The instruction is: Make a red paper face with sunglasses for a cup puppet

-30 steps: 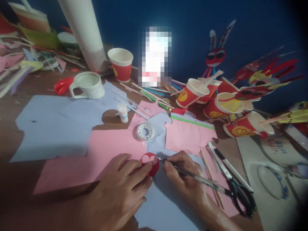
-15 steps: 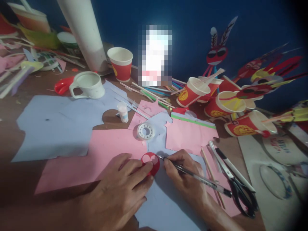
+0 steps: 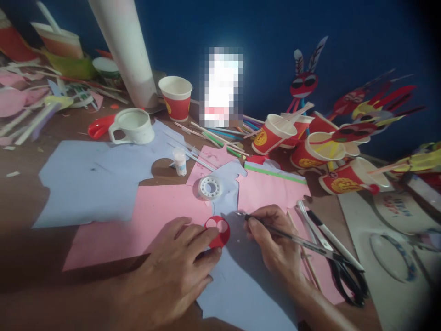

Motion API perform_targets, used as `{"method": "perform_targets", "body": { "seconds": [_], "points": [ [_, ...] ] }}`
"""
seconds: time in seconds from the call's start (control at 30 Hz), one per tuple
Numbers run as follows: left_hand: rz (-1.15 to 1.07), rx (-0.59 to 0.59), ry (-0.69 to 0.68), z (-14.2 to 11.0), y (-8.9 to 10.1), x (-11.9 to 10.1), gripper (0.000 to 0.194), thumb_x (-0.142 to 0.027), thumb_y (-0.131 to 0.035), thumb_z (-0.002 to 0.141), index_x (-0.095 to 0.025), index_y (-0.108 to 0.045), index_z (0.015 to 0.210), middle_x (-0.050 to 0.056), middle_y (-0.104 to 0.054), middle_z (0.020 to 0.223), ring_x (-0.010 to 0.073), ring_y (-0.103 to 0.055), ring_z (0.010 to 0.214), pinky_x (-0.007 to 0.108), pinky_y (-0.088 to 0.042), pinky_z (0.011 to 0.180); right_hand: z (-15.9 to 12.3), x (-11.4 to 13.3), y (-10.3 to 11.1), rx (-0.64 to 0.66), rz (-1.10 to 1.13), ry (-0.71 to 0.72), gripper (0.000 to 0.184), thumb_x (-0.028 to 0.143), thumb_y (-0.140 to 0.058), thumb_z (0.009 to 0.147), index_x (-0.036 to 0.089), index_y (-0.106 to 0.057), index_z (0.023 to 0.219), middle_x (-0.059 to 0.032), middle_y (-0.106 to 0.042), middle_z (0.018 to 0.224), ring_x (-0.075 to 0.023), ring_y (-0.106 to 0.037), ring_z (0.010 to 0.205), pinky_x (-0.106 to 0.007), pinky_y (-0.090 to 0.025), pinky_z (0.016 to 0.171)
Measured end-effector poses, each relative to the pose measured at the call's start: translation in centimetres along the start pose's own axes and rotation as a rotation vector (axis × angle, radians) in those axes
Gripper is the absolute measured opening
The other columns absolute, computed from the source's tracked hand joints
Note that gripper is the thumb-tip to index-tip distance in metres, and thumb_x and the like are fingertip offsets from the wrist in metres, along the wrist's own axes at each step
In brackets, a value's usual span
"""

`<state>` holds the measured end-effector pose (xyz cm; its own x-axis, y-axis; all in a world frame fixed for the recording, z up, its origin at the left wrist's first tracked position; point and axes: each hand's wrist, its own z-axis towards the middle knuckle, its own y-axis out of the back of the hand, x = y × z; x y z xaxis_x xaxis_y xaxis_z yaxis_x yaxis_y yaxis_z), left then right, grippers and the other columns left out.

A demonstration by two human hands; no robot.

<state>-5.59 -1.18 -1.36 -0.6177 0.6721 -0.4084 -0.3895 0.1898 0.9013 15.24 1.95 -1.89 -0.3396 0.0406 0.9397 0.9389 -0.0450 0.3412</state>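
A round red paper cutout (image 3: 219, 238) with two pale pink circles on it lies on the blue paper (image 3: 248, 280). My left hand (image 3: 182, 257) holds it down, index fingertip on its face and thumb at its lower edge. In my right hand (image 3: 274, 234) is a black pen (image 3: 292, 236), pinched between thumb and fingers. The pen's tip is just up and to the right of the cutout, apart from it. Beyond the cutout sits a white tape roll (image 3: 210, 187).
Scissors (image 3: 330, 257) and a capped marker (image 3: 334, 239) lie right of my right hand. Red paper cups (image 3: 275, 133) and a mug (image 3: 132, 126) stand behind. A small white bottle (image 3: 179, 162), pink paper (image 3: 172, 202) and several sticks (image 3: 220, 138) lie around.
The pen tip has lifted away from the cutout's right edge, and my right hand has shifted up and right. My left hand keeps its hold on the cutout. The view has tilted slightly.
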Motion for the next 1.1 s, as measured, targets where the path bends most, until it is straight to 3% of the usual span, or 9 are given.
{"method": "perform_targets", "body": {
  "seconds": [0.2,0.4,0.53,0.77,1.1],
  "points": [
    [0.004,0.004,-0.009,-0.12,0.30,-0.17,0.025,-0.026,-0.051,0.087,-0.021,-0.056,0.111,0.006,-0.052,0.119,0.0248,-0.047,0.100,0.049,-0.034,0.091,-0.11,0.17,-0.41,-0.044,0.112,0.011,0.008,0.024,-0.059,0.082,0.022,-0.054,0.089,0.0039,-0.059,0.063,-0.0097,-0.054,0.053,-0.019,-0.045,0.049],
    [0.044,0.008,-0.042,0.25,0.49,-0.18,0.022,-0.024,-0.050,0.088,-0.019,-0.057,0.108,0.008,-0.055,0.110,0.0245,-0.048,0.095,0.047,-0.038,0.086,-0.14,0.13,-0.34,0.052,0.111,-0.008,0.010,0.026,-0.058,0.082,0.021,-0.054,0.089,0.0014,-0.059,0.071,-0.0113,-0.054,0.059,-0.022,-0.044,0.052],
    [0.055,-0.004,-0.068,0.32,0.47,-0.23,0.024,-0.023,-0.050,0.088,-0.018,-0.056,0.110,0.009,-0.055,0.111,0.0254,-0.047,0.096,0.048,-0.038,0.086,0.14,0.31,-0.36,0.068,0.079,-0.019,0.010,0.027,-0.058,0.080,0.020,-0.053,0.084,0.0029,-0.057,0.062,-0.0110,-0.051,0.053,-0.021,-0.040,0.048],
    [0.067,-0.012,-0.090,0.47,0.66,-0.29,0.024,-0.020,-0.049,0.087,-0.015,-0.055,0.110,0.009,-0.058,0.102,0.0243,-0.047,0.091,0.044,-0.042,0.080,0.07,0.51,-0.25,0.057,-0.005,0.051,0.009,0.026,-0.057,0.081,0.020,-0.054,0.086,0.0018,-0.060,0.067,-0.0116,-0.054,0.057,-0.021,-0.042,0.051],
    [0.083,-0.037,-0.098,0.38,0.71,-0.32,0.019,-0.021,-0.050,0.087,-0.016,-0.058,0.103,0.009,-0.058,0.107,0.0247,-0.050,0.093,0.045,-0.042,0.082,0.14,0.18,-0.09,0.107,-0.066,0.084,0.010,0.024,-0.056,0.081,0.021,-0.053,0.090,0.0031,-0.061,0.070,-0.0112,-0.056,0.058,-0.020,-0.043,0.052]
  ]
}}
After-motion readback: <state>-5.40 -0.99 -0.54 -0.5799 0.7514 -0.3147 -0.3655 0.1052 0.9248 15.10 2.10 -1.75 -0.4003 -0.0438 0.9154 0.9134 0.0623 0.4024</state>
